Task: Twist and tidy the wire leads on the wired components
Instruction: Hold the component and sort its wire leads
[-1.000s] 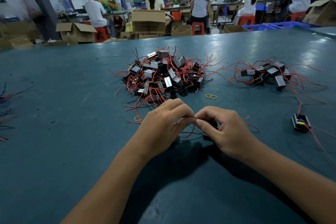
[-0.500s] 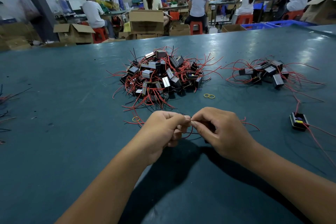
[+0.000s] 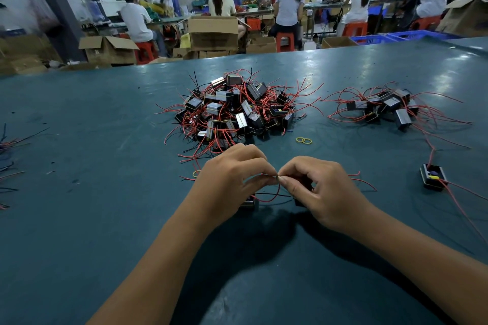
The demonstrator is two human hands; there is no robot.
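My left hand (image 3: 227, 182) and my right hand (image 3: 322, 190) meet fingertip to fingertip just above the green table (image 3: 92, 219). Both pinch the bare ends of thin red wire leads (image 3: 274, 194) that loop down between them, with a black lead beside. Two small black components lie under the hands, one (image 3: 248, 202) below the left hand and one (image 3: 299, 202) below the right, mostly hidden. A big heap of black components with red leads (image 3: 232, 108) lies beyond the hands.
A smaller pile of components (image 3: 388, 109) lies at the right. One single component (image 3: 433, 179) sits near the right edge, its red lead trailing forward. Yellow rubber bands (image 3: 303, 140) lie between the piles. Loose wires (image 3: 8, 166) at the left edge. People work at benches behind.
My fingertips have stayed pinched together on the wire ends, shifting only slightly. The red loop between my hands now hangs lower and shows more.
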